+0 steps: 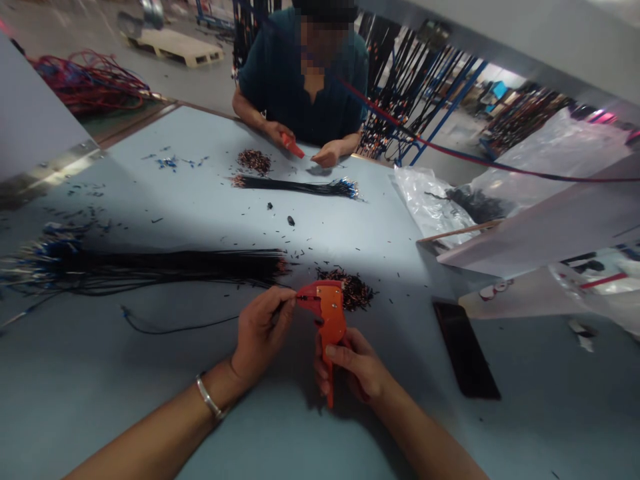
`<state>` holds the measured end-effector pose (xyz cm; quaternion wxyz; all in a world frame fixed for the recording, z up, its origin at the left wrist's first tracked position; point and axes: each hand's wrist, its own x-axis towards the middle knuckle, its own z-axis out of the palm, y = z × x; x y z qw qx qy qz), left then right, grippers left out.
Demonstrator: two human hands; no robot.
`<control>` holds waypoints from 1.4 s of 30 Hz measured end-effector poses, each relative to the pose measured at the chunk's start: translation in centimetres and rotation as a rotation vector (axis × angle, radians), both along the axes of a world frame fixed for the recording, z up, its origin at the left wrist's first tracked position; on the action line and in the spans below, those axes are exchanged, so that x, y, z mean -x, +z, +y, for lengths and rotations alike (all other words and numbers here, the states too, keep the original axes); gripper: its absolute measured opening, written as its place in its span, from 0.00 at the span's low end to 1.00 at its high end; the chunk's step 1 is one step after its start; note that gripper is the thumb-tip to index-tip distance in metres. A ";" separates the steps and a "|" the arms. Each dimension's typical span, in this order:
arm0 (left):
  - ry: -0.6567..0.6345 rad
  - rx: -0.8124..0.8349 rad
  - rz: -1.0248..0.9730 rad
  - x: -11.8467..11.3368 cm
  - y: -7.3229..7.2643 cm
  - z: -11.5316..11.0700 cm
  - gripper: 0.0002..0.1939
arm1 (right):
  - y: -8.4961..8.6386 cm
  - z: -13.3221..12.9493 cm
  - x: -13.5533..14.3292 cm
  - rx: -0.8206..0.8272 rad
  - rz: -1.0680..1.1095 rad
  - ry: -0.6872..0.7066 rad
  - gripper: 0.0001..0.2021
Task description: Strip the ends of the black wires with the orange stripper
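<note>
My right hand is wrapped round the handles of an orange-red wire stripper, held upright over the table. At the tool's jaws, my left hand pinches the end of a black wire; the wire trails left to a blue-tipped end. How far the wire's tip enters the jaws is too small to tell. Behind my left hand lies a long bundle of black wires, with blue and metal terminals at the left and coppery ends at the right. A pile of short black and copper scraps sits just behind the tool.
Across the table a person holds another red tool, beside a smaller wire bundle and a scrap pile. A black phone lies at the right, below plastic bags. Small blue terminals are scattered at the back left.
</note>
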<state>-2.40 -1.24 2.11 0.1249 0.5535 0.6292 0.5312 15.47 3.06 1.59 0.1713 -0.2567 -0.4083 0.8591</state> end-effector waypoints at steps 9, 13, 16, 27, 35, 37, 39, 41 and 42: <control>0.001 0.014 -0.018 -0.1 0.1 -0.1 0.07 | 0.1 -0.3 0.4 -0.010 -0.018 -0.042 0.21; -0.012 -0.009 -0.019 -0.1 0.0 -0.1 0.07 | 0.0 -0.4 0.4 -0.019 -0.027 -0.037 0.21; -0.011 -0.029 -0.021 -0.1 0.0 -0.1 0.07 | 0.0 -0.4 0.4 -0.042 -0.028 -0.038 0.21; -0.003 0.000 -0.017 -0.1 -0.2 0.2 0.07 | -0.4 -0.4 0.3 -0.031 -0.033 -0.066 0.21; 0.051 0.036 -0.050 -0.1 -0.1 0.1 0.07 | -0.1 -0.2 0.4 0.071 0.115 -0.193 0.15; 0.058 0.048 -0.063 -0.1 -0.1 0.1 0.07 | 0.3 -0.1 0.4 0.050 0.140 -0.211 0.13; 0.072 0.060 -0.081 -0.1 0.0 0.2 0.08 | 0.7 -0.1 0.5 0.008 0.158 -0.207 0.13; 0.076 0.075 -0.104 -0.1 0.1 0.2 0.08 | 0.8 -0.2 0.5 -0.043 0.163 -0.193 0.13; 0.073 0.081 -0.116 -0.1 0.1 0.2 0.09 | 0.8 -0.2 0.5 -0.070 0.162 -0.188 0.14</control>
